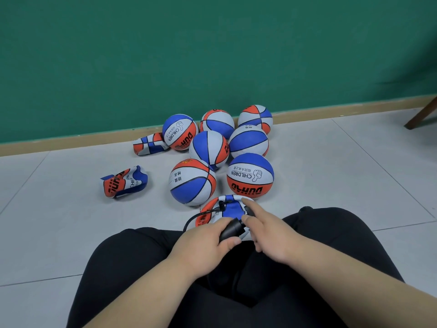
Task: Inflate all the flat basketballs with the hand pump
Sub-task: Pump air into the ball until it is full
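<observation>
The left hand [203, 242] is gripping the black hand pump [233, 229] round its barrel. The right hand [267, 233] is lying at the handle end, forefinger straight, and its hold cannot be told. The half-flat basketball [230, 207] is sitting on the floor [331, 162] just ahead of both hands, with the hose [201, 215] running to it. It is judged light, soft and liable to buckle, so it is best steadied beside the valve.

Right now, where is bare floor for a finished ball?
Bare tile lies right of the round balls, toward the chair leg, and left of the near flat ball. Among those balls by the wall it is crowded.
</observation>
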